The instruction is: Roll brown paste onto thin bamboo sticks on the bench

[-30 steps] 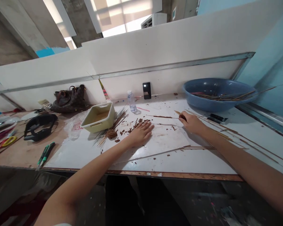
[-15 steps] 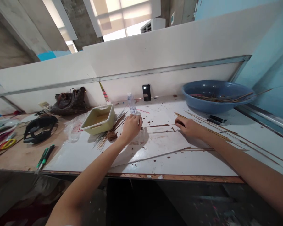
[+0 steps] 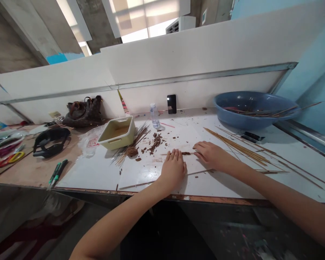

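On the white board [image 3: 148,169], a thin stick with a dark brown paste lump [image 3: 186,153] around it lies between my hands. My left hand [image 3: 175,166] rests flat across the left part of this stick, fingers stretched out and close together. Bent fingers and thumb of my right hand [image 3: 209,154] close on the stick's right end; the fingertips' exact hold is partly hidden. Left of my hands, a pile of brown crumbs [image 3: 155,142] and a brown paste ball [image 3: 131,151] lie on the board. Beside my right forearm is a fan of bare tan sticks [image 3: 235,144].
A yellow-green tub [image 3: 115,142] stands over more thin sticks [image 3: 142,133]. Behind are a water bottle [image 3: 154,116] and a phone [image 3: 172,104]. A blue basin [image 3: 233,117] holding sticks stands right. Left are cutters [image 3: 57,173], a black headset [image 3: 51,142] and a handbag [image 3: 83,112].
My left hand has moved right and nearer, off the brown crumbs and onto the stick. My right hand has shifted slightly nearer, uncovering the tan sticks. The view has shifted slightly.
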Demonstrator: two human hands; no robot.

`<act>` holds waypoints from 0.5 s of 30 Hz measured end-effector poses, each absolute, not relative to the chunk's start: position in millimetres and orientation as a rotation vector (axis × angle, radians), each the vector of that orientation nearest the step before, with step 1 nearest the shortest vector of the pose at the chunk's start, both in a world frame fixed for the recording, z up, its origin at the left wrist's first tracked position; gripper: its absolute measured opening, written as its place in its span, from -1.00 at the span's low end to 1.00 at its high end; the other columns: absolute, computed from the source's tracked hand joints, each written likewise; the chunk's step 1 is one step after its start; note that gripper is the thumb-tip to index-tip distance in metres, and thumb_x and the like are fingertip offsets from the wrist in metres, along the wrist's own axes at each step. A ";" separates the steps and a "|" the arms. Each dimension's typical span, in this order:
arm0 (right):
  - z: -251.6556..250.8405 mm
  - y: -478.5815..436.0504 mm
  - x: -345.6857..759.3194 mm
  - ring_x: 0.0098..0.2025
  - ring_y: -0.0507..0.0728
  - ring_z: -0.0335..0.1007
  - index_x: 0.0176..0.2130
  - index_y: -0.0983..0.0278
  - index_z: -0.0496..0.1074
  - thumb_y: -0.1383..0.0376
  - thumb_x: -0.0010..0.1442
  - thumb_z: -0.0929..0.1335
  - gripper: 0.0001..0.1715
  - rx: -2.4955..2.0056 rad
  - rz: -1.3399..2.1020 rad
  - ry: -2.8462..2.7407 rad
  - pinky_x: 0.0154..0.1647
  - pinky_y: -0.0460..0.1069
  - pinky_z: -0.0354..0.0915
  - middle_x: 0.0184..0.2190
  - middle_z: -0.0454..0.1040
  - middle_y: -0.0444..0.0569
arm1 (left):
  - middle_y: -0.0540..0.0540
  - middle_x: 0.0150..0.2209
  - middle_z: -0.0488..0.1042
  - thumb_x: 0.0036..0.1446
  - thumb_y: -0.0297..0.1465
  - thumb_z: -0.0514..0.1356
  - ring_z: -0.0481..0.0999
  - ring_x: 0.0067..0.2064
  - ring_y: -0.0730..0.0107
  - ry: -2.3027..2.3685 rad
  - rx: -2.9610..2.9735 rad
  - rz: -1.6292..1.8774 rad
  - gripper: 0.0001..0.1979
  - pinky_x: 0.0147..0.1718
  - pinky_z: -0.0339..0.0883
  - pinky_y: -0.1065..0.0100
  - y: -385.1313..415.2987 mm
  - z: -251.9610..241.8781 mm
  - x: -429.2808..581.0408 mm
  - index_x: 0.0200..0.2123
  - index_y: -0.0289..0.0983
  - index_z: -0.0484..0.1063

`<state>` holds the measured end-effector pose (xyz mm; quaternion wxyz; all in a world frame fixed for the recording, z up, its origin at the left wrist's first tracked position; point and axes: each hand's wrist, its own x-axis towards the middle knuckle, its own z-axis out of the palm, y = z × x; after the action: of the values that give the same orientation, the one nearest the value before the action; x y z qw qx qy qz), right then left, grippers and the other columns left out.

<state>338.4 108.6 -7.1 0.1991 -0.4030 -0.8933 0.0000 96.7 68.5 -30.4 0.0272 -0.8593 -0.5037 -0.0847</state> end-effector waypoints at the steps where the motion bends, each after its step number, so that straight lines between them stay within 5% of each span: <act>1: -10.4 103.8 331.8 0.14 0.42 0.58 0.13 0.25 0.58 0.19 0.58 0.26 -0.62 -1.126 0.002 -2.480 0.20 0.32 0.48 0.09 0.66 0.26 | -0.47 0.52 0.29 0.57 -0.30 -0.08 0.24 0.59 -0.08 -1.561 -2.652 -0.272 -0.38 0.58 0.05 -0.09 67.1 -30.2 96.3 0.52 -0.53 0.22; 5: -28.3 94.0 305.1 0.40 0.47 0.46 0.42 0.35 0.43 0.04 0.61 0.24 -0.37 -1.121 -0.042 -2.499 0.38 0.35 0.41 0.34 0.53 0.39 | -0.48 0.56 0.20 0.55 -0.35 -0.05 0.13 0.63 -0.06 -1.616 -2.619 -0.246 -0.36 0.61 -0.05 -0.05 73.9 -16.6 92.1 0.55 -0.57 0.16; 15: -41.2 86.3 298.2 0.46 0.53 0.39 0.45 0.38 0.40 0.06 0.59 0.30 -0.34 -1.180 -0.098 -2.595 0.46 0.43 0.31 0.39 0.46 0.46 | -0.53 0.50 0.31 0.56 -0.38 -0.04 0.24 0.59 -0.08 -1.631 -2.636 -0.162 -0.40 0.59 -0.03 -0.06 73.4 -21.2 83.0 0.51 -0.59 0.23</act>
<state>298.2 86.3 -41.2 0.1444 -0.4093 -0.9003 -0.0341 83.0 73.4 -21.2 0.0186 -0.8490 -0.5255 -0.0521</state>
